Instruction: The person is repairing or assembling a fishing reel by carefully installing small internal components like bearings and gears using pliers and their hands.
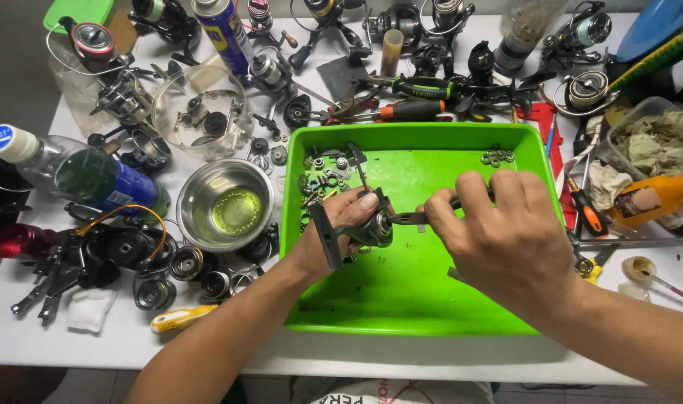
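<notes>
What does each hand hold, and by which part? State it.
Left hand grips the black metal fishing reel body around its housing, thumb on top. Right hand holds a slim dark tool by its handle.

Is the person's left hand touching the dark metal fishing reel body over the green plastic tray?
Touching. The head view shows the left hand wrapped around the dark metal fishing reel body, thumb pressed on top, above the green plastic tray.

The right hand (498, 228) covers most of the tool's handle (472, 200), the left hand (334, 239) hides the reel body's (364, 224) far side, and the small parts (322, 179) are too tiny to identify
</notes>
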